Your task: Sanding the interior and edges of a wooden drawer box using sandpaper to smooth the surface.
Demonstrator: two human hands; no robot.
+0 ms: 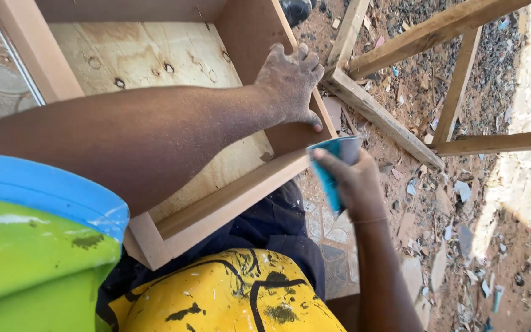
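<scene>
A shallow wooden drawer box (235, 197) with a plywood bottom lies across my lap. My left hand (290, 80), dusty, grips the top edge of its right side panel near the front corner. My right hand (354, 181) holds a folded blue sheet of sandpaper (333, 163) just outside that same corner, touching or nearly touching the wood. My arm crosses over the plywood bottom and hides part of it.
A green bucket with a blue rim (38, 203) sits at the lower left. A rough timber frame (394, 80) stands on the dirt ground to the right, among scattered scraps and debris. My yellow, paint-marked garment (228, 295) fills the lower middle.
</scene>
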